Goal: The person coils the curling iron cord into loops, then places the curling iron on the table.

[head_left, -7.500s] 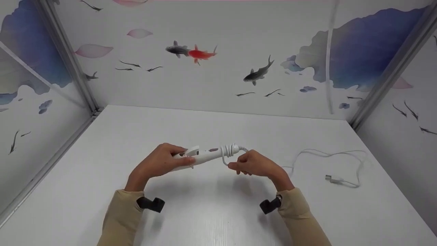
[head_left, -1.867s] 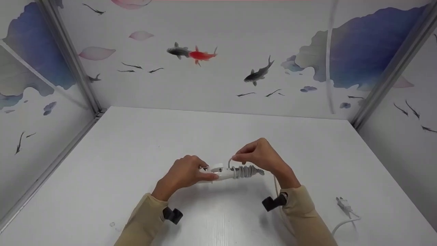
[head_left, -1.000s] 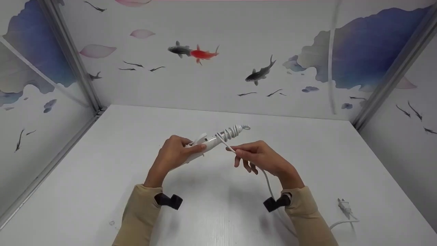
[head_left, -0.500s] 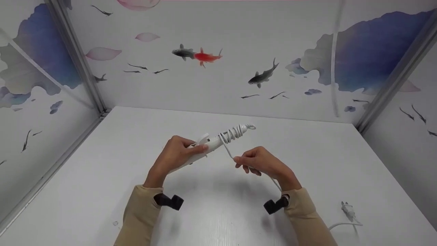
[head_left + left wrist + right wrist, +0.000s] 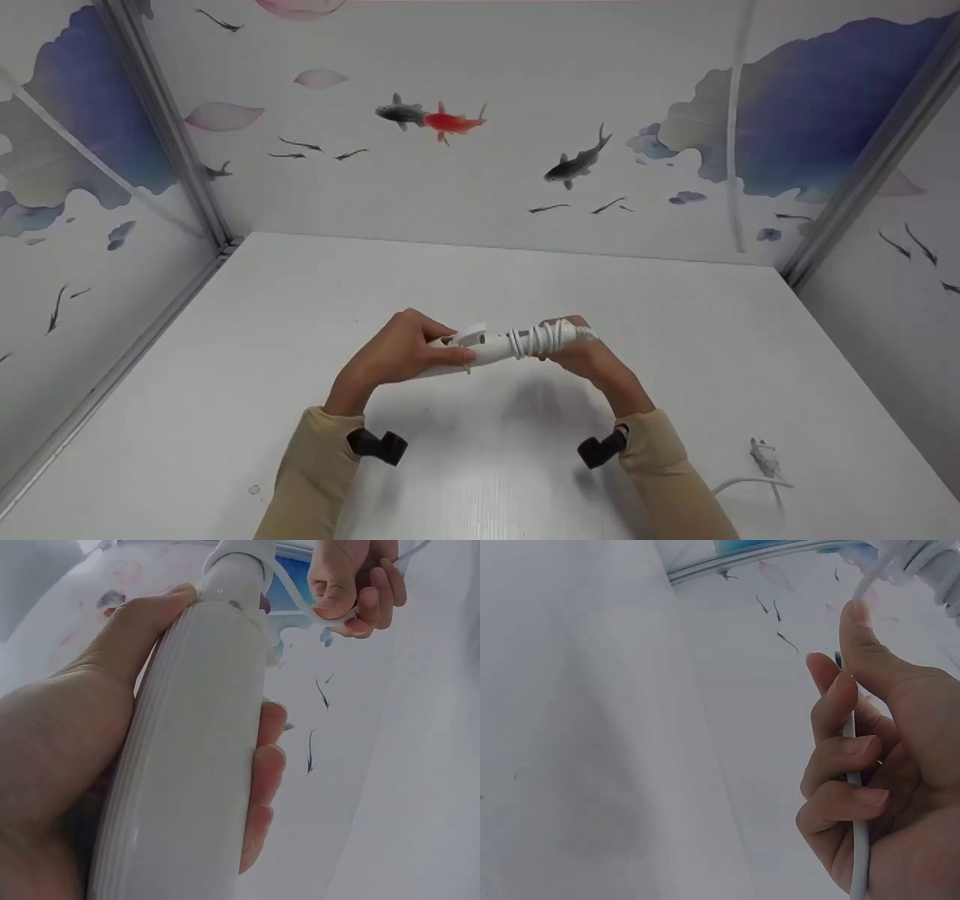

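A white curling iron (image 5: 493, 349) with a small raised lever is held above the table, lying almost level. My left hand (image 5: 397, 349) grips its left part, thumb along the near side; the left wrist view shows its ribbed white body (image 5: 187, 750) filling the palm. White cord loops (image 5: 541, 339) wrap round the iron's right end. Behind that end, partly hidden by it in the head view, is my right hand (image 5: 589, 361). In the right wrist view its curled fingers and thumb hold the loose cord (image 5: 860, 855), which runs up to the coils.
On the white table (image 5: 480, 465), to the right, lies the cord's two-pin plug (image 5: 765, 456) with a bend of cord beside it. Printed panels with fish stand at the back and both sides, joined by metal corner posts (image 5: 161, 120).
Over the last second the iron has tipped from a slant to nearly level and come lower. My right hand has gone from the near side of the iron to behind it, still holding the cord.
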### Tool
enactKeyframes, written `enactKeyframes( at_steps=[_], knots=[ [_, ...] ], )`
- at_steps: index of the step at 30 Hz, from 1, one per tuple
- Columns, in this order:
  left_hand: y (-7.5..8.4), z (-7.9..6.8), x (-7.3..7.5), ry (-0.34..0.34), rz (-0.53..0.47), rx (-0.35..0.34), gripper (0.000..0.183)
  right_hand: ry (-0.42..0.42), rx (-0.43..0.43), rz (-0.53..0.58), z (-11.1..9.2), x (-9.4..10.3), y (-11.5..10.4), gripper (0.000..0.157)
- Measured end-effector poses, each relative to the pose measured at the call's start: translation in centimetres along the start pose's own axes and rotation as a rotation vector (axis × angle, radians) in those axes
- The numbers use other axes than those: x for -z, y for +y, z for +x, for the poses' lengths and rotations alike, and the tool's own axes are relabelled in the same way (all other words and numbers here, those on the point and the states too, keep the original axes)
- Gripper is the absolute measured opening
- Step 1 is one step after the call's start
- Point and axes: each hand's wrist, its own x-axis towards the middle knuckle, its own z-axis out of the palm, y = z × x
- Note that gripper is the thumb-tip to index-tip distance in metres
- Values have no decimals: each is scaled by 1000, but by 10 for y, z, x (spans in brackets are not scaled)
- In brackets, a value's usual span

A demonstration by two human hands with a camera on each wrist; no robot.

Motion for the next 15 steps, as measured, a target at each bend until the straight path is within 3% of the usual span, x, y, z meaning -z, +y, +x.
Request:
enactKeyframes(
  at_steps=[3,9,15],
  knots=[
    [3,0,-6,-44,50,-14,37,-19,13,59,-1,4,1,13],
    [12,-1,-16,-74,149,55,35,26,-95,-73,-6,11,0,24],
    [13,-2,-24,-50,251,94,47,51,-43,-185,-9,5,-12,16]
  ],
)
